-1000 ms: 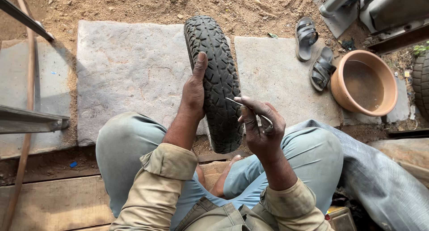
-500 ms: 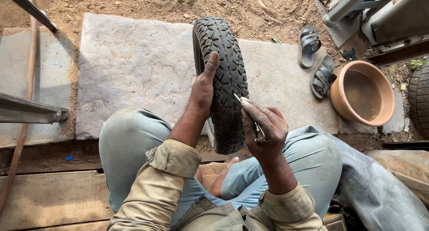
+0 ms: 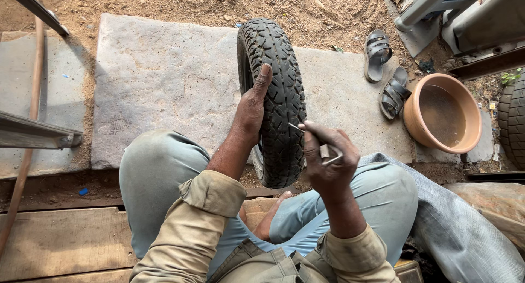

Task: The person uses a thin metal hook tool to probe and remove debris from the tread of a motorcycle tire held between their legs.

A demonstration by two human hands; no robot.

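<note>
- Black rubber tyre with knobby block tread (image 3: 276, 91) stands upright on its edge on the grey stone slab (image 3: 158, 80), between the seated person's knees.
- Left hand (image 3: 251, 105) lies flat against the tyre's left sidewall, thumb on the tread.
- Right hand (image 3: 328, 162) is closed around thin metal pliers (image 3: 320, 146), tip at the tread.
- No packages or labels discernible.
- 2 grey sandals (image 3: 385, 69) lie beside a round terracotta bowl (image 3: 443, 113).

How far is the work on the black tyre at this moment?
Done: the tyre stands upright on the stone slab, between the person's knees. In hand: the left hand steadies its tread, and the right hand holds a thin metal tool with the tip at the tread. Left: the pictures show no mark or removed piece, so the result cannot be judged.
</note>
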